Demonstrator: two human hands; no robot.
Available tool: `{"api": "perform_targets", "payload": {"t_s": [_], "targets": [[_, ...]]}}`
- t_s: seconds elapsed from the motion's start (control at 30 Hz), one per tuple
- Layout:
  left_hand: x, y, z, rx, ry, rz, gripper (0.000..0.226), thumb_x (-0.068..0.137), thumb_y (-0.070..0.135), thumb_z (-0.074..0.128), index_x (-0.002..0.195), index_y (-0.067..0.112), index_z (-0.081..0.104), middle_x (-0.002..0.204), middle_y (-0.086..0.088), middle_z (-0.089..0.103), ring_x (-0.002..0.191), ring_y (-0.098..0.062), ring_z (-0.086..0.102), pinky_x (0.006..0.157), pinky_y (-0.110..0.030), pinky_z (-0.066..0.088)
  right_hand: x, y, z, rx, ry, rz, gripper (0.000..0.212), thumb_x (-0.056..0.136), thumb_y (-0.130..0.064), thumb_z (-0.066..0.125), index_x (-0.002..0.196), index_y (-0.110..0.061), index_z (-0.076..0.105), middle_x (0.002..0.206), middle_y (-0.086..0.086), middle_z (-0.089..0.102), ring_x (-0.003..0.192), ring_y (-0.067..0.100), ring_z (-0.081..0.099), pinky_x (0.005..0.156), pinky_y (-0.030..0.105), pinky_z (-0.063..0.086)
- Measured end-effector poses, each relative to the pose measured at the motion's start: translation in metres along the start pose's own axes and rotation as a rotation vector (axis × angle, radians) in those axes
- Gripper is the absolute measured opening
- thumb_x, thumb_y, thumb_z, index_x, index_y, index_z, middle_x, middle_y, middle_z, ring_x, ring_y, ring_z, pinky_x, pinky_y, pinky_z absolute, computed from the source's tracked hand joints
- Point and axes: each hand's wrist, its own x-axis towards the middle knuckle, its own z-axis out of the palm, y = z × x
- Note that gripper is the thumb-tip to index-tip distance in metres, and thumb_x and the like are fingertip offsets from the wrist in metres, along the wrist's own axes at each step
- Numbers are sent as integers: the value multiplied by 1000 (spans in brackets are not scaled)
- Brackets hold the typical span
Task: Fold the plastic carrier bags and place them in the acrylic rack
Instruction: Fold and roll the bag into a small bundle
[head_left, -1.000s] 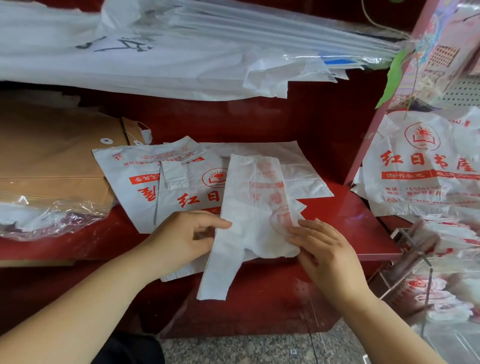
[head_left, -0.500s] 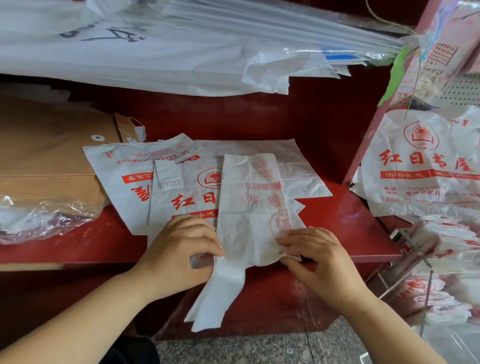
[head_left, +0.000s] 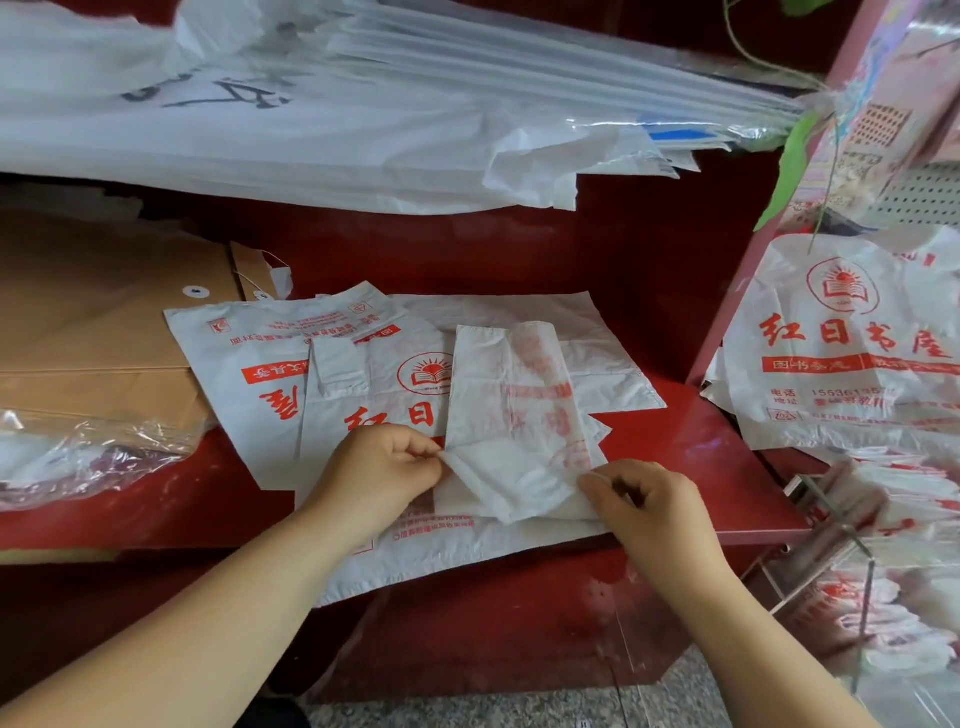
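My left grip (head_left: 382, 467) and right grip (head_left: 647, 512) are bare hands; both forearms (head_left: 208, 613) run unsleeved to the lower edge. Whether the dark patch (head_left: 270, 716) beneath is my clothing, I cannot tell.

Bare red worktop (head_left: 691, 447) lies open right of the folded carrier bag (head_left: 514, 415), toward the acrylic rack (head_left: 854, 538). A red post (head_left: 748, 280) bounds that side; white sheets (head_left: 311, 130) overhang above; brown envelopes (head_left: 93, 332) crowd the left.
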Motion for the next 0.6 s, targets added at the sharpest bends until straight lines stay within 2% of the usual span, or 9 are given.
{"api": "perform_targets", "payload": {"t_s": [0.07, 0.17, 0.23, 0.3, 0.43, 0.53, 0.6], "targets": [[3, 2, 3, 108, 21, -23, 25, 78, 7, 63, 62, 25, 58, 43, 12, 58, 45, 1, 54, 62, -24, 47, 3, -2, 4, -83, 9, 54, 22, 83, -12, 62, 62, -19, 64, 54, -15, 51, 63, 11, 47, 77, 30, 34], [3, 9, 7, 340, 1, -25, 18, 78, 25, 65, 64, 26, 54, 53, 11, 59, 63, -10, 59, 66, -26, 45, 5, -6, 6, -133, 0, 119, 7, 84, -17, 60, 86, -20, 66, 52, -12, 42, 66, 12, 44, 85, 29, 26], [6, 15, 11, 531, 5, -1, 20, 81, 36, 60, 64, 27, 53, 70, 11, 60, 78, -12, 58, 67, -24, 39, 6, -5, 9, -193, -24, 138, 17, 84, -19, 59, 101, -20, 63, 58, -15, 40, 74, 10, 43, 87, 26, 22], [9, 22, 14, 651, 29, 29, 24, 83, 41, 56, 65, 24, 55, 81, 8, 63, 84, -15, 59, 67, -23, 36, 6, -6, 11, -255, -48, 133, 25, 86, -22, 55, 110, -24, 59, 64, -17, 39, 81, 6, 38, 81, 22, 15], [27, 25, 18, 752, 16, -43, 43, 84, 52, 51, 59, 17, 48, 74, -1, 62, 82, -22, 62, 64, -24, 37, 7, -6, 10, -261, -60, 138, 29, 89, -26, 52, 117, -27, 55, 65, -17, 36, 83, 4, 34, 78, 19, 11], [35, 25, 15, 703, 32, -57, 43, 83, 54, 55, 60, 19, 45, 63, 6, 52, 78, -20, 60, 73, -27, 38, 9, -6, 9, -259, -75, 138, 30, 89, -26, 52, 119, -28, 53, 64, -16, 36, 83, 4, 34, 77, 19, 11], [31, 26, 13, 669, 73, 18, 39, 83, 52, 56, 62, 22, 44, 60, 9, 50, 71, -17, 55, 79, -29, 37, 9, -6, 9, -259, -61, 127, 30, 89, -26, 52, 119, -28, 53, 64, -16, 37, 82, 5, 35, 75, 19, 10]]}}
